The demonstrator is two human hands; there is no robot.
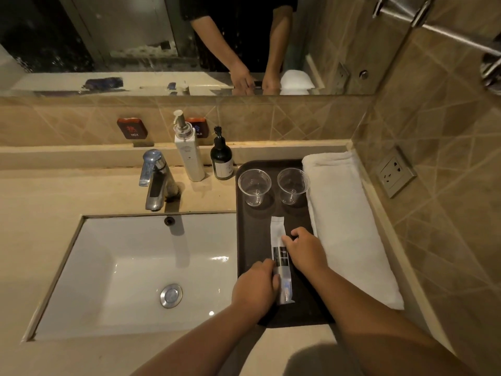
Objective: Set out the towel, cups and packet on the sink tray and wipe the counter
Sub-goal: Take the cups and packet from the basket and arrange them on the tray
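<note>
A dark tray lies on the counter to the right of the sink. Two clear plastic cups stand upright side by side at its far end. A folded white towel runs along the tray's right side. A long white packet lies lengthwise in the middle of the tray. My left hand pinches the packet's near end. My right hand rests its fingers on the packet's right edge at the middle.
A white sink basin with a chrome tap fills the left. A white pump bottle and a dark pump bottle stand behind the tray. A wall socket is on the right wall, a mirror behind.
</note>
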